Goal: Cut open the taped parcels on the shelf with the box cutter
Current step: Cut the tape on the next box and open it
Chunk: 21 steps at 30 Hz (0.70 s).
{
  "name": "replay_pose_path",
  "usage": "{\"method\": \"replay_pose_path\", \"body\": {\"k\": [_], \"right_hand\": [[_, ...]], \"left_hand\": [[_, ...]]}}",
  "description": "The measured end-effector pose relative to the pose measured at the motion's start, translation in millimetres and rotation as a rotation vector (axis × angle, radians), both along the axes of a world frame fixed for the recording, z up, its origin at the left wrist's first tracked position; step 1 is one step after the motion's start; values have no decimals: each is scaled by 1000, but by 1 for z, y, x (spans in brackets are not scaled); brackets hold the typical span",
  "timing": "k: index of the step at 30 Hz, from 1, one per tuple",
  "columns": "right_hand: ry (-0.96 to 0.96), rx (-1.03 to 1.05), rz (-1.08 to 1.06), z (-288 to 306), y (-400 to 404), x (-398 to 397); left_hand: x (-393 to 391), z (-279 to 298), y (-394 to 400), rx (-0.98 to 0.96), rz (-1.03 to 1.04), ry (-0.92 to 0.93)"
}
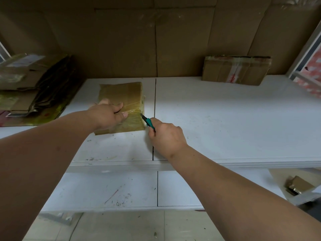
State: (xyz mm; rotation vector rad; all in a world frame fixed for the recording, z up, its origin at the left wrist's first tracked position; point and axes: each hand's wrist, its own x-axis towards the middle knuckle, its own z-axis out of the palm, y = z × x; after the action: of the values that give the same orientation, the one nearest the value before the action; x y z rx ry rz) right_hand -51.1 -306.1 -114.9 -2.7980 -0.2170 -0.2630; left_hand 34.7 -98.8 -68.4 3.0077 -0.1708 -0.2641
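A flat brown parcel (124,94) wrapped in clear tape lies on the white shelf (225,119), left of the shelf's middle seam. My left hand (108,115) rests on its near half and holds it down, thumb out toward the right edge. My right hand (165,136) grips a teal box cutter (148,122); its blade tip touches the parcel's right side edge near the front corner. A second taped cardboard parcel (236,70) with red-printed tape stands at the back right against the cardboard wall.
Flattened cardboard and opened packaging (33,87) are piled at the shelf's left end. A lower white shelf (121,188) runs beneath, with a small brown parcel (297,186) at its right end. A metal upright (305,54) stands at the right.
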Motion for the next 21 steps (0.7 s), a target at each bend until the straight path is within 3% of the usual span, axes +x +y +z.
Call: {"method": "replay_pose_path", "body": {"k": [21], "right_hand": [[145, 7, -62, 12, 3, -1]], "left_hand": [[-1, 1, 0, 18, -24, 5]]}}
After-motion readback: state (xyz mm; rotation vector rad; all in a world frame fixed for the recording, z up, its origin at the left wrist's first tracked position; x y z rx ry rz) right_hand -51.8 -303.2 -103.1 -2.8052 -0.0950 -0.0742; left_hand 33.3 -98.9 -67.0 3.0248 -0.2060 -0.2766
